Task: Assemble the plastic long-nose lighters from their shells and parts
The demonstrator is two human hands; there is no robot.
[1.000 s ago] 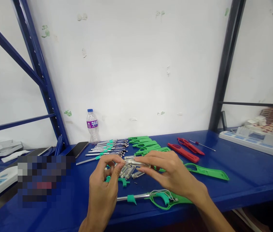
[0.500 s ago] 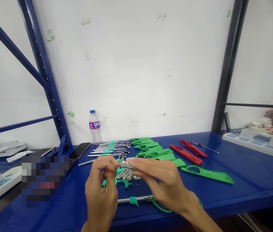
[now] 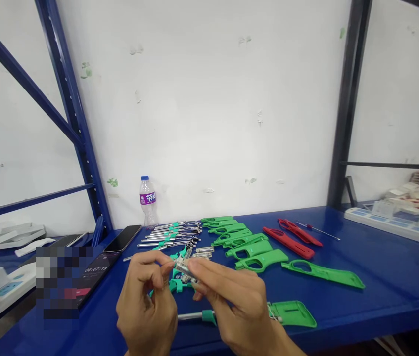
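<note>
1. Your right hand [image 3: 231, 296] has its grip closed on a small clear tube [image 3: 184, 268], with the thumb below and the fingers laid over the top.
2. Your left hand [image 3: 149, 296] has a narrow grip, thumb and forefinger brought together at the tube's left end. You cannot tell from here whether they pinch that end or only rest against it.
3. The tube is in the air between your two sets of fingertips, above the bench [image 3: 387, 287]. Your right fingers hide much of it.
4. Expect it to be light and stiff. It looks like hard, smooth plastic, so it is probably slippery under dry fingertips and may crack if you squeeze or bend it hard.
5. Its left end, with small pale fittings, looks like the delicate part. Best take hold along the plain middle of the body, and touch the fittings only with light fingertips.
6. Similar clear tubes [image 3: 205, 251] lie just beyond your fingers, with teal clips [image 3: 175, 285] partly hidden behind the left ones.
7. Below your hands, a metal rod [image 3: 190, 316] lies on the bench; to the right, a green half-shell [image 3: 298, 312] shows past your right wrist, open side up.
8. Farther back, you have a row of green handles [image 3: 263, 258] and, to their left, a row of thin rods [image 3: 168, 232] with wires.
</note>
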